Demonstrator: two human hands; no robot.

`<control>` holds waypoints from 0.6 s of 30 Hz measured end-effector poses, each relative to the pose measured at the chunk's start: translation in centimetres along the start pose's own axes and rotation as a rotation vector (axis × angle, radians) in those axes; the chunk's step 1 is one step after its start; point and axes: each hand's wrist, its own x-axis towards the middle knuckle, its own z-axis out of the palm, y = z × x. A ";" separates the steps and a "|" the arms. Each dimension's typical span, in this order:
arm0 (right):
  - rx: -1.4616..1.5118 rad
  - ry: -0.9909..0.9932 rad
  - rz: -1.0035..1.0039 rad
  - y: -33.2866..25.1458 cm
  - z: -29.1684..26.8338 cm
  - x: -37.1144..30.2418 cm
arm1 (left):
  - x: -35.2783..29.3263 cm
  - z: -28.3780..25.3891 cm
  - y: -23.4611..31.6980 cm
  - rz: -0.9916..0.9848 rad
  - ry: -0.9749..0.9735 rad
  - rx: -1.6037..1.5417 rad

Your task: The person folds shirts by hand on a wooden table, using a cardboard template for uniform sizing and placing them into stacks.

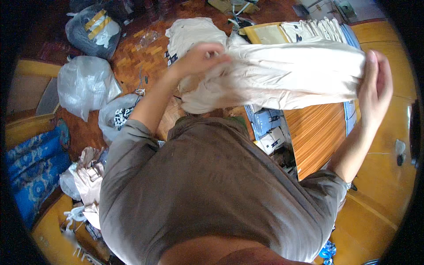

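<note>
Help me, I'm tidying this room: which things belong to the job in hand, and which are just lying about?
Likely in the work:
pale cloth, between the left hand and right hand
folded clothes

Likely just lying about:
clear plastic bag
dark plastic bag
blue patterned fabric

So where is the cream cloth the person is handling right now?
In the head view, the cream cloth spans the upper middle and right, from the left hand to the right hand, partly hiding the wood-grain board.
</note>
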 end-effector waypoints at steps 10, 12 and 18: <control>-0.228 -0.708 0.270 -0.4 -0.2 -5.1 | -10.1 -2.6 2.4 -0.273 0.016 0.369; -0.333 -1.046 -0.042 2.3 3.3 -4.9 | -12.7 -5.4 0.5 -0.373 -0.281 0.585; -1.054 -0.621 -0.670 8.7 18.7 12.1 | -8.8 -23.6 7.2 -0.809 0.361 1.206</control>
